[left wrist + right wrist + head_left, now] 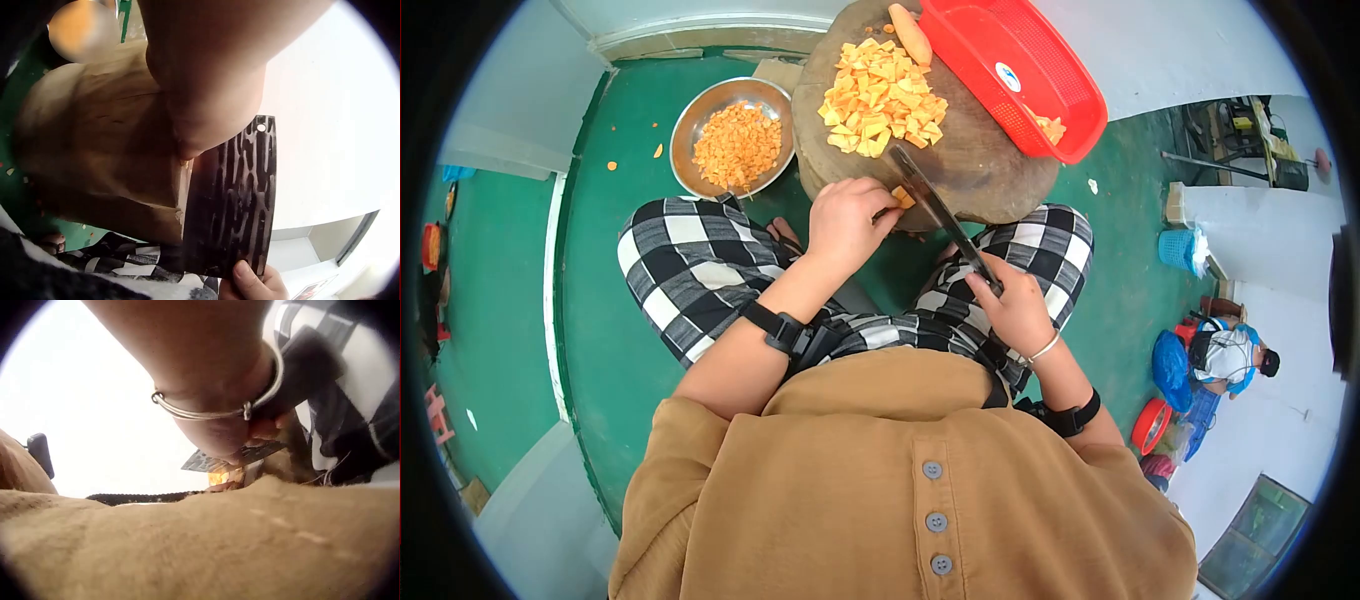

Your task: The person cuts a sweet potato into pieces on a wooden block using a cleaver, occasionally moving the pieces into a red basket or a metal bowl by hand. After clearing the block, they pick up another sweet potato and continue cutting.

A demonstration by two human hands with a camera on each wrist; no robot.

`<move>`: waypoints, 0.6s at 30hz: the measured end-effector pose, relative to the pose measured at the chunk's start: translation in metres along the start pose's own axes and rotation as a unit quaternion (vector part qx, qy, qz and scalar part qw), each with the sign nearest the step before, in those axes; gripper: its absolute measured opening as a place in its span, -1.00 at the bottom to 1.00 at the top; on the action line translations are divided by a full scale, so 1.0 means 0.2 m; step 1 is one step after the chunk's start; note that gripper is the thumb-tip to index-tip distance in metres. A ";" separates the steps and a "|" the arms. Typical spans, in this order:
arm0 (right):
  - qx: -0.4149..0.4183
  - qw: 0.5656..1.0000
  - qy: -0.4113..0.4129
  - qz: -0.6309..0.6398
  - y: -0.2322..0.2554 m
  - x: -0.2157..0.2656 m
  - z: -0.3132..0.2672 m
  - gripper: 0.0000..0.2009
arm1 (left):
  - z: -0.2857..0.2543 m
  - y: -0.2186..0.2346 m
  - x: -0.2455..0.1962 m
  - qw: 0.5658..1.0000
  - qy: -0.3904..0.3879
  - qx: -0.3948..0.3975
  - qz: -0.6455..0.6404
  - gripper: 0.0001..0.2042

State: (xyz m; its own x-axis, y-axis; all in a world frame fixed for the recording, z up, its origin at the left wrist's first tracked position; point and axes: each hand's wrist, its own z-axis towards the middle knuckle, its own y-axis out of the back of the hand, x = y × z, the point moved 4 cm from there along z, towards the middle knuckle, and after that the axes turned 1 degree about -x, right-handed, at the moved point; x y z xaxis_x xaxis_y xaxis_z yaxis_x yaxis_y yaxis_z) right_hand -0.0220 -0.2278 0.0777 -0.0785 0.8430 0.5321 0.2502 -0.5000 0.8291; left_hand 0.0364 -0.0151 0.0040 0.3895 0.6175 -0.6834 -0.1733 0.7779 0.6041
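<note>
In the head view a round wooden chopping block (1000,185) stands between the knees. My right hand (1015,305) grips a dark cleaver (940,212) by its handle, the blade on edge over the block's near side. The left wrist view gives the broad side of the cleaver (240,200), with a hole in its corner. Fingers of my left hand (848,225) pinch a small orange carrot piece (903,197) close beside the blade. Behind them lies a heap of cut carrot pieces (880,100), with a peeled carrot (911,36) at the far edge.
Left of the block, a metal bowl (687,140) of finely cut carrot sits on the green floor (640,100). A red plastic basket (1040,75) with some carrot rests on the block's right side. Another person (1230,355) sits far right, near a blue bag (1170,370).
</note>
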 end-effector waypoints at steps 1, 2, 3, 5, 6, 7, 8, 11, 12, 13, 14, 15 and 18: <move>0.001 1.000 0.000 0.001 0.02 0.01 -0.01 -0.69 | 0.00 0.00 0.00 1.000 0.002 -0.001 0.000 -0.91; 0.012 1.000 -0.001 0.002 0.03 0.03 -0.02 -0.68 | -0.01 -0.01 0.00 1.000 0.003 -0.002 -0.001 -0.91; 0.022 1.000 -0.001 0.003 0.04 0.03 -0.03 -0.68 | -0.01 -0.01 0.00 1.000 0.002 0.000 0.000 -0.91; 0.013 1.000 0.027 0.000 0.04 0.01 -0.05 -0.68 | 0.00 -0.01 0.00 1.000 0.005 0.005 0.012 -0.91; 0.006 0.998 0.058 -0.005 0.04 0.01 -0.06 -0.68 | 0.00 -0.01 0.00 1.000 0.002 0.007 0.013 -0.91; 0.004 0.998 0.056 -0.003 0.04 0.02 -0.06 -0.68 | 0.00 -0.01 0.00 1.000 0.005 0.008 0.011 -0.90; 0.014 0.999 0.043 -0.010 0.04 0.02 -0.06 -0.70 | 0.00 -0.01 0.00 1.000 0.008 0.009 0.009 -0.90; 0.026 0.999 0.022 -0.025 0.02 0.03 -0.07 -0.72 | 0.01 0.00 -0.02 1.000 0.005 0.009 0.006 -0.91; 0.027 0.999 0.017 -0.038 0.01 0.03 -0.07 -0.74 | 0.01 0.00 -0.02 1.000 0.001 0.014 0.007 -0.91; 0.023 0.999 0.013 -0.033 0.01 0.02 -0.07 -0.74 | 0.01 0.00 -0.02 1.000 0.003 0.012 0.014 -0.91; 0.030 0.999 0.016 -0.034 0.01 0.02 -0.07 -0.75 | 0.01 0.00 -0.02 1.000 0.004 0.010 0.021 -0.90; 0.036 0.999 0.020 -0.035 0.01 0.01 -0.06 -0.75 | 0.01 0.00 -0.02 1.000 -0.004 0.015 0.022 -0.90; 0.038 0.998 0.029 -0.043 -0.01 -0.01 -0.02 -0.75 | 0.01 -0.02 -0.03 1.000 -0.022 -0.005 -0.010 -0.90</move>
State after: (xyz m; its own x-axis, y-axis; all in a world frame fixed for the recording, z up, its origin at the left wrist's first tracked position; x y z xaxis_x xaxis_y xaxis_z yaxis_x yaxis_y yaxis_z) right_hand -0.0254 -0.2297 0.0747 -0.1585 0.8677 0.4711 0.3123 -0.4085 0.8576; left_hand 0.0361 -0.0214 0.0067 0.4321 0.5962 -0.6767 -0.1743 0.7914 0.5859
